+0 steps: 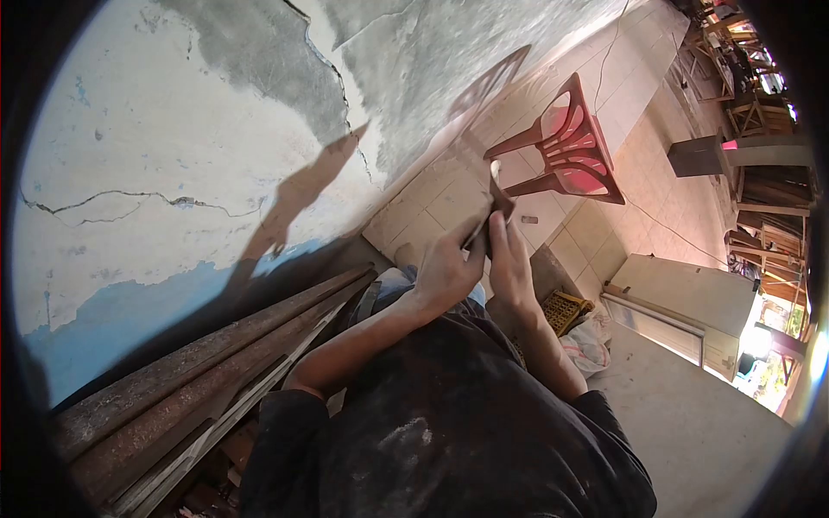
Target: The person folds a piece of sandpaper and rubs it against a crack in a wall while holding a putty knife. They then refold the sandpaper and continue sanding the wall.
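Note:
Both hands meet in front of the chest, near the middle of the view. My left hand has its fingers wrapped round the lower part of a thin, dark brown object. My right hand presses against the same object from the other side, fingers close together. The object points up and away from me, with a pale part near its far tip. What exactly it is cannot be made out. Beyond it stands a red plastic chair on the tiled floor.
A cracked wall with peeling paint rises at the left. Long brown poles lie along its foot. To the right are a yellow crate, a pale sack and a white cabinet. Timber structures fill the far right.

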The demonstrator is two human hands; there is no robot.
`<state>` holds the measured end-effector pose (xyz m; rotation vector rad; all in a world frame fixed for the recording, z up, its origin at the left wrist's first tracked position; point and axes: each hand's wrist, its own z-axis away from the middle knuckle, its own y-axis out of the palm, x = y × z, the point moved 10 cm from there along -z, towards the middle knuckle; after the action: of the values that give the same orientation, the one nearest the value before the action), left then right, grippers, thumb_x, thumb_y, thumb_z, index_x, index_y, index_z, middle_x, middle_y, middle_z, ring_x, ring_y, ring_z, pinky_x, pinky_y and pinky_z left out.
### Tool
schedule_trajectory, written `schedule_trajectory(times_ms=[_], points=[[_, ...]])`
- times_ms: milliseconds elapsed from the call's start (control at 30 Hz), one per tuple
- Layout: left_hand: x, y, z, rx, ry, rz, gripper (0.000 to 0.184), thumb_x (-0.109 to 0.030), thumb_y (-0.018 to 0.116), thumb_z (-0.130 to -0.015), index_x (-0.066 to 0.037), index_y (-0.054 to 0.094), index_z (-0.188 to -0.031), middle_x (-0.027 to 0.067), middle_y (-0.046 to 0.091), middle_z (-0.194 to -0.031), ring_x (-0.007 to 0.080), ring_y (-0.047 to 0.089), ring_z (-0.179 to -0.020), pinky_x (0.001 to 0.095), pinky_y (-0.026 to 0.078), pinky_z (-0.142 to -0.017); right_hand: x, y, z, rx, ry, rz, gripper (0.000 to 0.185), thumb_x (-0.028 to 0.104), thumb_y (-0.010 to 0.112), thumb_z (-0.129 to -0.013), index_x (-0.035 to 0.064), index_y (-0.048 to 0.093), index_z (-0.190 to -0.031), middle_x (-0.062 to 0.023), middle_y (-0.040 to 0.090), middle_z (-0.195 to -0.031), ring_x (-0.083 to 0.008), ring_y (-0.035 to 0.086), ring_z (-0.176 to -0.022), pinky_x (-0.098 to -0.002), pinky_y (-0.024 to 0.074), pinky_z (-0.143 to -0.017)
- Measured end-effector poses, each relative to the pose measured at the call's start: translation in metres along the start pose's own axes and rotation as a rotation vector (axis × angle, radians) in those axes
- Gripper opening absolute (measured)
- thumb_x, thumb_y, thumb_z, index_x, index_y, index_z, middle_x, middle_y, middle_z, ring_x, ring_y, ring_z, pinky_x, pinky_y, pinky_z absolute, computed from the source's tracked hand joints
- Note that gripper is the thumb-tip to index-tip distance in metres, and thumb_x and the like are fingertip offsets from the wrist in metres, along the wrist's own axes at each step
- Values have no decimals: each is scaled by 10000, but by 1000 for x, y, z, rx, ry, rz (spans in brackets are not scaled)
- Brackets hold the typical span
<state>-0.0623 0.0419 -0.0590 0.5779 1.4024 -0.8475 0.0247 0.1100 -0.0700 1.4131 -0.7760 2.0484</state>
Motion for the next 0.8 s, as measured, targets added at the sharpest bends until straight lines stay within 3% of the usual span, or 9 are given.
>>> schedule_trajectory(times_ms=[167,267,367,467,500,533,633,667,800], points=[[-3,-9,1,-20,5,-69,251,-123,556,-919,-2,634,-1125,240,668,-895,259,703,-882,336,515,-720,-4,6,12,-5,-25,-48,417,278,355,-1045,-30,464,-1304,-160,581,-1149,-241,544,-1061,-325,399,-940],[-1,-2,4,55,49,-138,261,-117,557,-920,17,627,-1133,225,683,-923,248,700,-881,334,518,-734,-25,3,9,43,232,-222,442,272,347,-1045,-20,417,-1369,-176,542,-1228,-238,510,-1146,-312,373,-982],[8,-14,-3,-113,12,-2,266,-114,563,-920,37,625,-1131,202,699,-952,227,694,-883,331,520,-752,7,11,24,88,19,-54,462,275,346,-1045,-11,380,-1406,-170,510,-1283,-223,478,-1196,-311,350,-1011],[3,-11,0,-40,52,0,289,-160,540,-924,-8,623,-1154,256,666,-935,371,671,-920,383,520,-758,-4,6,19,49,141,-114,483,263,344,-1043,-7,328,-1443,-171,481,-1321,-229,450,-1234,-309,323,-1043],[1,-10,0,-39,47,41,291,-160,538,-927,-2,620,-1158,250,671,-939,358,676,-921,378,520,-760,-7,4,18,35,165,-149,491,257,340,-1043,-7,307,-1455,-175,468,-1338,-234,440,-1251,-309,312,-1054],[-2,-11,-2,-44,46,77,293,-159,536,-931,3,617,-1161,243,676,-943,346,680,-923,372,519,-762,20,10,20,66,-26,-113,514,247,325,-1041,-6,242,-1480,-214,378,-1437,-290,335,-1367,-324,242,-1117],[0,-16,-2,-60,14,84,298,-158,531,-938,16,611,-1166,226,685,-957,308,690,-925,356,519,-763,19,24,23,144,-144,136,524,248,317,-1038,-12,219,-1482,-232,283,-1506,-324,208,-1435,-348,177,-1158],[2,-17,-2,-66,0,73,300,-158,529,-940,20,609,-1167,222,687,-962,295,693,-925,352,519,-763,14,23,21,158,-56,44,526,235,320,-1033,-20,212,-1480,-238,227,-1531,-335,125,-1455,-373,133,-1176],[0,-20,1,-68,106,35,299,-150,530,-941,20,606,-1175,222,684,-983,278,690,-939,344,517,-767,5,20,16,136,18,55,520,236,321,-1031,-23,228,-1473,-242,246,-1517,-352,149,-1442,-384,154,-1165]])
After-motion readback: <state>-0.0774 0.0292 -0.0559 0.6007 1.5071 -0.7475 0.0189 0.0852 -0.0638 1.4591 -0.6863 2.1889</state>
